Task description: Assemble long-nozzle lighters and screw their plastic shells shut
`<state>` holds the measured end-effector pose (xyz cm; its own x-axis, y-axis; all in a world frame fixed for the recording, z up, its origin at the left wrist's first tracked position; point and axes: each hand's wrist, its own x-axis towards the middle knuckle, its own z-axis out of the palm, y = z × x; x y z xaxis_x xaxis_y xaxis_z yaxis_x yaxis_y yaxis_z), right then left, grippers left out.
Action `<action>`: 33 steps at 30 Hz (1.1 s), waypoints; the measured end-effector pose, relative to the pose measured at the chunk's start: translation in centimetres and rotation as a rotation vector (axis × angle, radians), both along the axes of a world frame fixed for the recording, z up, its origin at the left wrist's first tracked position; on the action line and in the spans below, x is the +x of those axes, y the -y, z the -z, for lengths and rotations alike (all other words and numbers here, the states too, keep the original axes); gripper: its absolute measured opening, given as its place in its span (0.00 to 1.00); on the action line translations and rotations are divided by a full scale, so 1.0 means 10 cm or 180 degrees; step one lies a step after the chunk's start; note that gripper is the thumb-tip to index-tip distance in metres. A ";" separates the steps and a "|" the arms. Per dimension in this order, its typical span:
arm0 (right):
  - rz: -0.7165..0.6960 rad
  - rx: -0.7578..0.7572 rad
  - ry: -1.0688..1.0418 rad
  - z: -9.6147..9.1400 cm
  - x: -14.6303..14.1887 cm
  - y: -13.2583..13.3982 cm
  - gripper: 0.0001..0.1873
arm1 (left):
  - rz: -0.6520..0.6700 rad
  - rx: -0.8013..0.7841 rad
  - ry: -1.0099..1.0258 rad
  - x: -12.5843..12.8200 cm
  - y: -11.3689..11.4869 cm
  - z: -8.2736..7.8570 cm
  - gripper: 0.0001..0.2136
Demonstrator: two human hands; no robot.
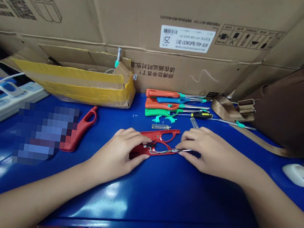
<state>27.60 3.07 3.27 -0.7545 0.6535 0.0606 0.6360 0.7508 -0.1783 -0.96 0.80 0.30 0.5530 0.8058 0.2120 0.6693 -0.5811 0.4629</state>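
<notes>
My left hand (124, 149) grips the left end of an opened red lighter casing half (163, 153) with its fingers closed on it. Thin wires and a small dark part lie inside that half. My right hand (203, 149) pinches the slim metal tube (187, 150) at the casing's right end. Just behind lies the second red casing half (153, 134). Farther back are a clear fuel tank (160, 127), teal triggers (170, 120) and tiny screws (135, 115). Another clear piece (194, 123) lies close to my right fingers.
Several lighters, including an orange one (163, 94), lie beside a yellow-black screwdriver (204, 116). A yellow-taped cardboard box (87, 90), power strip (3, 106) and red lighter casing (83, 129) are left. At right sit a white rounded device (300, 175) and brown bag (292, 99).
</notes>
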 end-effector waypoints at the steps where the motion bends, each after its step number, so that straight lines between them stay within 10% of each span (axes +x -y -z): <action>1: 0.0038 -0.0027 -0.0143 0.00 0.00 0.01 0.10 | 0.0005 0.0008 -0.0009 0.00 0.00 0.00 0.13; 33: 0.0366 -0.1101 -0.1388 0.32 -0.34 0.08 0.03 | 0.0191 0.0005 0.0271 0.02 0.07 0.04 0.10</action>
<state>24.18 2.22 0.11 -0.6305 0.7671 0.1184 0.5226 0.5323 -0.6660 -0.72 0.08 -0.10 0.5801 0.7714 0.2615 0.5916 -0.6197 0.5157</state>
